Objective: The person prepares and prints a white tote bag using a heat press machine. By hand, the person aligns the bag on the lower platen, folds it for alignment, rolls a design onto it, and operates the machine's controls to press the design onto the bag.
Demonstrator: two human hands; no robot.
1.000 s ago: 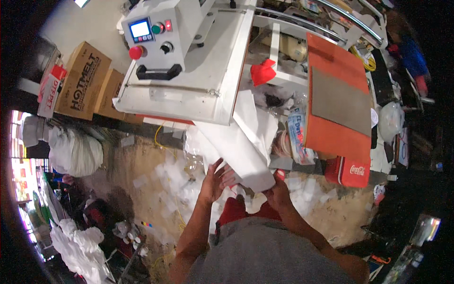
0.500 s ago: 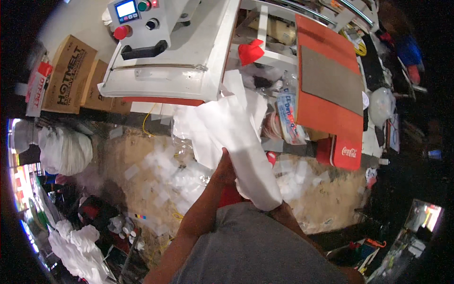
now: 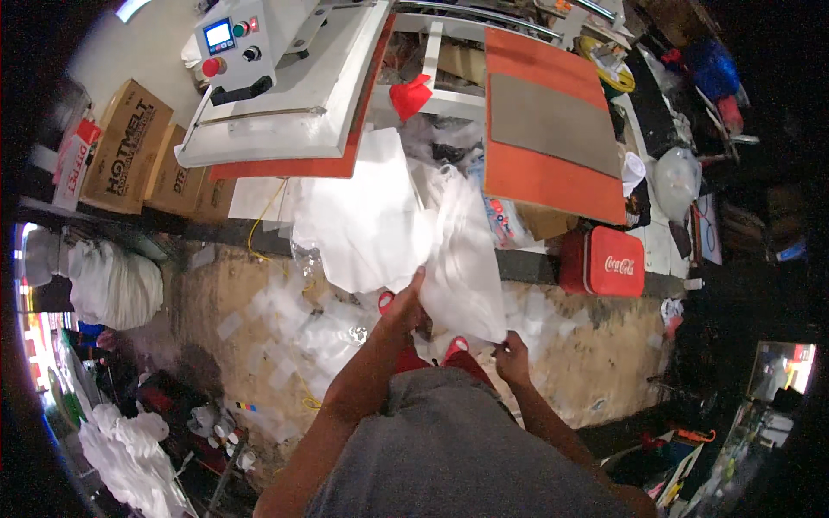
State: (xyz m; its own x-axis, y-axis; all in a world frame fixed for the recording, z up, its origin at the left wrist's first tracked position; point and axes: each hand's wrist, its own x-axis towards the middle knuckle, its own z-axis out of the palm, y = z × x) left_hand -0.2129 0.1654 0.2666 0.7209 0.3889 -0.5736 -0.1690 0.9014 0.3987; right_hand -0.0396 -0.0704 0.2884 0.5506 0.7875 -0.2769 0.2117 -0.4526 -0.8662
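Note:
A limp white piece of thin cloth [image 3: 462, 259] hangs in front of me between my two hands. My left hand [image 3: 413, 312] closes on its near left edge, thumb pointing up. At the lower right corner, my right hand [image 3: 512, 356] pinches the cloth between its fingers. Beyond my left hand a stack of flat white sheets [image 3: 358, 216] lies against the front of the heat press, partly covered by the cloth.
The white heat press [image 3: 276, 112] with its control box [image 3: 235, 43] stands at the far left. An orange press bed [image 3: 553, 181] bears a grey pad [image 3: 553, 121]. A red case [image 3: 604, 263] sits to the right. Cardboard boxes [image 3: 129, 142] stand left; white scraps [image 3: 285, 319] litter the floor.
The cloth has opened out from a long folded strip and dropped lower. My right hand, hidden behind it before, has come out at its lower right corner. The view has shifted right.

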